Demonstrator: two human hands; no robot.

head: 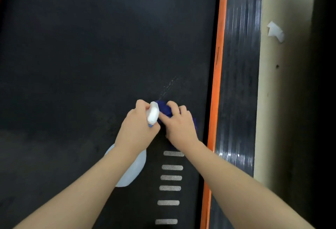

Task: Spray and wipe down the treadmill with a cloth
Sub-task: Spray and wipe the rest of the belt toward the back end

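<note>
The treadmill's black belt fills most of the view. My left hand grips a spray bottle, its white nozzle head pointing forward and its pale translucent body showing under my wrist. A thin line of spray droplets streaks the belt just ahead of the nozzle. My right hand is closed on a bunched dark blue cloth, held right beside the nozzle above the belt. The hand covers most of the cloth.
An orange strip borders the belt on the right, with a ribbed dark side rail beyond it. Past the rail lies pale floor with a white paper scrap. Several grey dashes mark the belt near me.
</note>
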